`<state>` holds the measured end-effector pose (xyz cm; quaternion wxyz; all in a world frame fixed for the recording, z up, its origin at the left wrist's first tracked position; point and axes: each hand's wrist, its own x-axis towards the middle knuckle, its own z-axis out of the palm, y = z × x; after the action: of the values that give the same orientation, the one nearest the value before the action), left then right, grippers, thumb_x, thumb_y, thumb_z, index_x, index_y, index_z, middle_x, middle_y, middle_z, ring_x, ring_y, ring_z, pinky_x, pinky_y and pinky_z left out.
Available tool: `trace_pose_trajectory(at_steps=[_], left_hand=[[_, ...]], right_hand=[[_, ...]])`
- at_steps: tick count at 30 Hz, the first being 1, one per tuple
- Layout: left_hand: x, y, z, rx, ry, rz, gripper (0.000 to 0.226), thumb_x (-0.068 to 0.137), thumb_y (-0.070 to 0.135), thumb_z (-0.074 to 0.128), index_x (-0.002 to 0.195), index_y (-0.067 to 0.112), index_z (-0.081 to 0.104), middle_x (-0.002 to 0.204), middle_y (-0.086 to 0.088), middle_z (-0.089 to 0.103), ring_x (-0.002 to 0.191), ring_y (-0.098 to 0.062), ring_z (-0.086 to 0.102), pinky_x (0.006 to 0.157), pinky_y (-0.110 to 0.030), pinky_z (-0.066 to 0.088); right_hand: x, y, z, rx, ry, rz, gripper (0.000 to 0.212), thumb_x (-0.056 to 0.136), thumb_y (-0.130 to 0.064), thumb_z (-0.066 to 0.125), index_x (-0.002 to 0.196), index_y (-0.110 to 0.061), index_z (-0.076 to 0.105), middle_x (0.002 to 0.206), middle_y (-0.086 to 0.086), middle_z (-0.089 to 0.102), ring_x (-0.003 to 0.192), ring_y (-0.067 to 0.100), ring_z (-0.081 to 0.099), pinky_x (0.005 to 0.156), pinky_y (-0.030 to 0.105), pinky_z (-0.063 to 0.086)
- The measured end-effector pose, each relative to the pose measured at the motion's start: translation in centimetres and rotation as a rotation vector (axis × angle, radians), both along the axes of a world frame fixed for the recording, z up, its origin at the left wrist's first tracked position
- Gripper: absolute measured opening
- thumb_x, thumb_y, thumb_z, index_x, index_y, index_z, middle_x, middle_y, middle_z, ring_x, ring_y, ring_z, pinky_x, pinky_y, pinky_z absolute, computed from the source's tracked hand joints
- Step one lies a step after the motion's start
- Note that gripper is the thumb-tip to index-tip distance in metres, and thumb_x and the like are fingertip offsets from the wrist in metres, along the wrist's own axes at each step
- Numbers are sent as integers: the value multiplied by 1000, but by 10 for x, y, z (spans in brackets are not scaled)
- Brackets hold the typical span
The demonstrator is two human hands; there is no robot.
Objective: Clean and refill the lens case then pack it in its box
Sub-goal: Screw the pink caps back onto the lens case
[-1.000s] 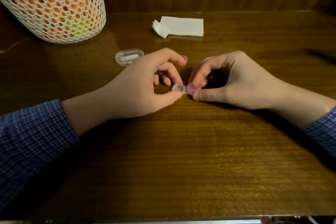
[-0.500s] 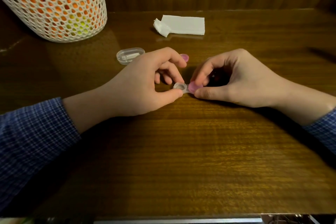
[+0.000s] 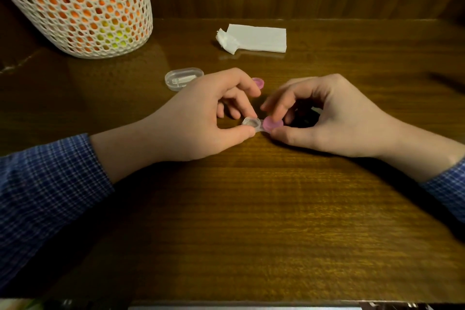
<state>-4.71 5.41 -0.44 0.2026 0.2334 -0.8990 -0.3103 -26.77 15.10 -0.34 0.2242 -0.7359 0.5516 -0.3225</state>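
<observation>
Both hands pinch the lens case (image 3: 256,125): left hand (image 3: 201,118) at its open well, right hand (image 3: 327,118) on the pink cap (image 3: 273,123). Twisting hard could tip the well.

Worktop (image 3: 251,209): brown wood grain. Lens case (image 3: 251,123): clear, open well; the second well carries a pink cap (image 3: 273,124). Loose cap (image 3: 258,82) at 12 o'clock of the case: pink. Box (image 3: 183,79): transparent. Tissue (image 3: 254,38): white. Mesh basket (image 3: 75,2): white honeycomb over orange and yellow-green. Sleeves (image 3: 45,189): blue check.
</observation>
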Motion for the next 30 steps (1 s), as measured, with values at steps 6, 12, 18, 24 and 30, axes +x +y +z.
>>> trace_pose_trajectory(at_steps=[6,12,18,24,30], left_hand=[[0,1,0,-1,-3,-1,49,83,25,84,127,24,61,99,16,76,96,-3,70,75,-19,55],[0,1,1,1,-3,-3,49,83,24,84,127,24,61,99,15,77,96,-3,70,75,-16,54],[0,1,0,2,-4,-3,50,83,25,84,127,26,60,99,17,76,95,-2,70,75,-17,55],[0,-1,0,-12,-9,-4,49,83,26,83,127,24,60,99,16,76,96,-2,70,76,-18,55],[0,-1,0,-6,-10,-4,50,84,27,83,127,26,60,99,18,76,96,-1,70,77,-17,55]], right_hand=[[-4,0,2,12,-24,63,15,81,-22,82,95,-16,81,99,2,79,84,26,72,83,44,60],[-2,-1,0,-20,7,33,21,77,-33,85,92,-19,80,97,-2,76,83,22,70,79,47,60],[-6,-1,2,9,-3,73,12,82,-16,81,94,-15,80,107,-6,77,89,24,73,83,43,61],[-4,-2,1,1,30,38,17,79,-29,83,90,-17,78,96,-4,76,87,19,72,80,42,61],[-3,-1,1,11,39,45,14,82,-27,82,91,-19,77,102,-6,75,89,20,71,81,42,60]])
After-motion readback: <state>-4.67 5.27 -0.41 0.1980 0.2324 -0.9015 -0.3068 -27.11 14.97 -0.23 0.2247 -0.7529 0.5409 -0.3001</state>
